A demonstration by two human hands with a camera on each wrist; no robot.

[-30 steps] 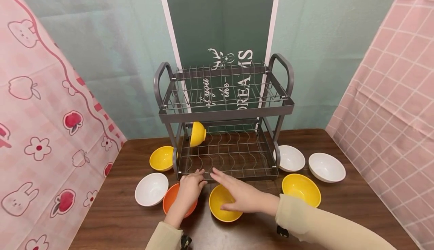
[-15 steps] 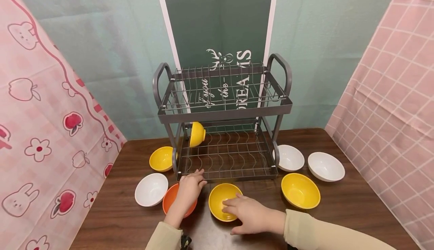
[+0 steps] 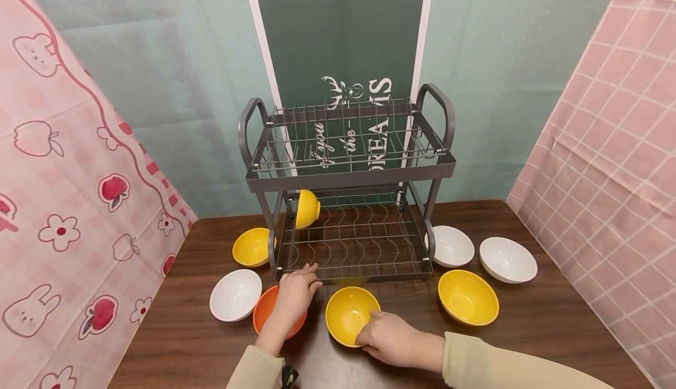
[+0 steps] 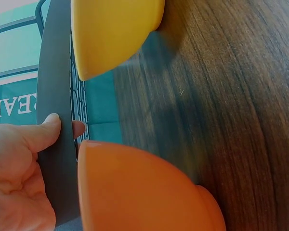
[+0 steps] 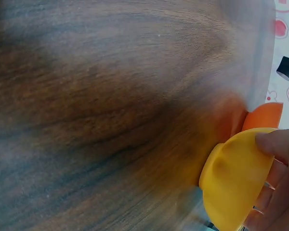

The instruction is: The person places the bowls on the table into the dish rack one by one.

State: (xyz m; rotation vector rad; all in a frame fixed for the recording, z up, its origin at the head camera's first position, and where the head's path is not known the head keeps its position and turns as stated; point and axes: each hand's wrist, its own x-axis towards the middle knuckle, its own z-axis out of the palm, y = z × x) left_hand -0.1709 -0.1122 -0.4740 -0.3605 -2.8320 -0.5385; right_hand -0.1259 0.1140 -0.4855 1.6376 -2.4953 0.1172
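My right hand (image 3: 392,338) pinches the near right rim of a yellow bowl (image 3: 345,310) in front of the rack. In the right wrist view the thumb lies on the outer wall of that yellow bowl (image 5: 233,178), with fingers over its inner side. My left hand (image 3: 296,292) holds the front rail of the grey two-tier dish rack (image 3: 359,274). The left wrist view has its thumb on one face of the rail (image 4: 58,168) and a fingertip behind. An orange bowl (image 3: 264,310) sits partly hidden under the left forearm. Another yellow bowl (image 3: 308,209) stands on edge in the lower tier's left end.
On the left of the table are a yellow bowl (image 3: 252,247) and a white bowl (image 3: 236,295). To the right stand two white bowls, one near the rack (image 3: 451,247) and one farther out (image 3: 508,260), plus a yellow bowl (image 3: 468,298). Curtains enclose the table's sides and back.
My right hand has drawn back from above the middle yellow bowl to its near right side and closed its fingers on the rim. The left hand stays on the rack.
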